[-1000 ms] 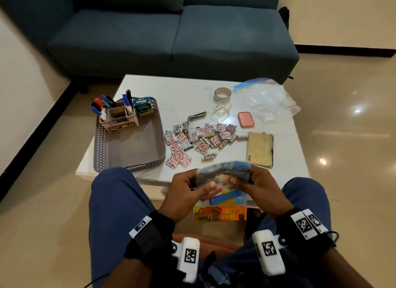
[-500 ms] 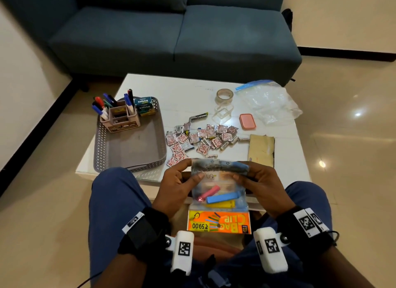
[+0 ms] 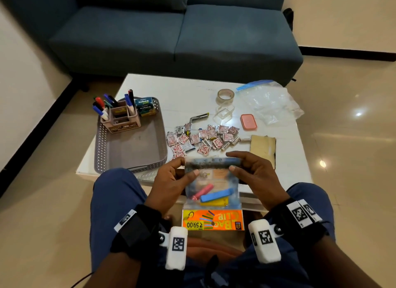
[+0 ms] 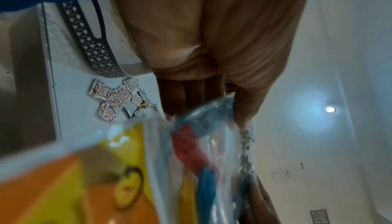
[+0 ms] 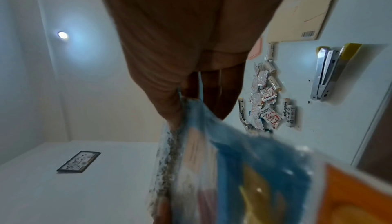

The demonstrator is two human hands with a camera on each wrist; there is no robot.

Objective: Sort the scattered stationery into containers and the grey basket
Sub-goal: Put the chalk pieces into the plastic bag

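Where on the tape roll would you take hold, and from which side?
Grip the tape roll from above, one finger through its open centre and the thumb outside the wall. It lies flat on the table, hole upward, and the clear box crowds its near side.

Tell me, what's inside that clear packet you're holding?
Inside the packet: a pink clip, a blue one, a yellow one partly covered. Whether more lie beneath is hidden.
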